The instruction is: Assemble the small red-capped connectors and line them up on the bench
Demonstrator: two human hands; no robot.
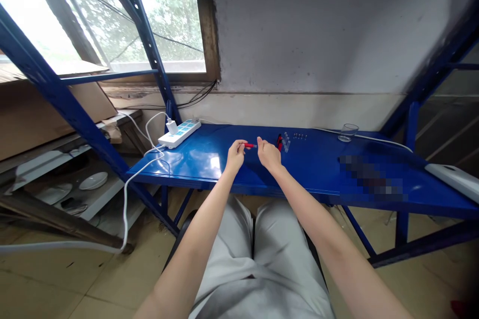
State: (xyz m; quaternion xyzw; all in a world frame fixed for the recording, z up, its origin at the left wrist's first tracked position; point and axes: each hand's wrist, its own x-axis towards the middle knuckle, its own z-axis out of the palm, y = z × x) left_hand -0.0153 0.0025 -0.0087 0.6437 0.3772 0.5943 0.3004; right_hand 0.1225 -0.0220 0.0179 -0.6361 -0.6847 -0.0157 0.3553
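Observation:
Above the blue table, my left hand [235, 154] pinches a slim red pen-like stick [249, 145], with a greyish, clear-looking tip pointing right. Just to the right, my right hand [268, 154] is closed with the thumb on top. What its fingers hold, if anything, is too small or hidden to make out. A narrow gap separates the hands. Beyond the right hand lie short red pieces [279, 138], partly covered by it. Clear tube-like pieces [286, 143] lie beside them, and several tiny bits [300, 136] sit in rows farther right.
A white power strip [179, 133] with a plugged-in cord stands at the table's left end. Toward the back right is a clear glass [348, 132]. A blurred dark object [370, 177] lies on the right, near a white device [454, 179]. Blue frame posts [412, 127] flank the table [198, 164].

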